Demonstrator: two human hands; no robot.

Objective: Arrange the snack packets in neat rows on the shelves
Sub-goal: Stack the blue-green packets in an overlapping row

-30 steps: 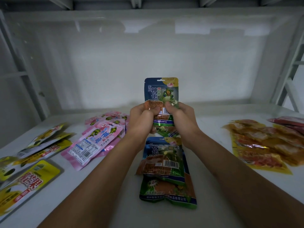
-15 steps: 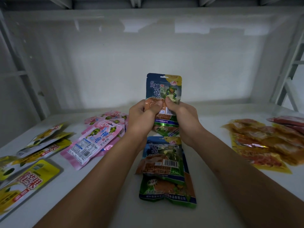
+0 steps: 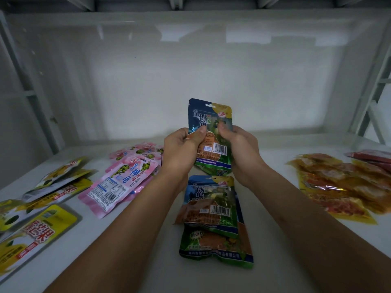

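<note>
Above the white shelf (image 3: pixel 135 246), left hand (image 3: pixel 182 150) and right hand (image 3: pixel 241 152) pinch a blue-green foil packet (image 3: pixel 211 117); pink plastic packets (image 3: pixel 123 178) left, orange packets (image 3: pixel 347 185) right.

A single wide-angle view from a head-worn camera, looking forward and slightly down into a white shelf (image 3: pixel 275 261) bay; the lens sits close, so both forearms run in from the bottom edge and meet near the middle of the frame; the shelf surface fills the lower half, the back wall (image 3: pixel 190 70) the upper half, and the underside of the shelf above lines the top edge; side uprights bow outward at left and right; there is no second view to overlap
</note>
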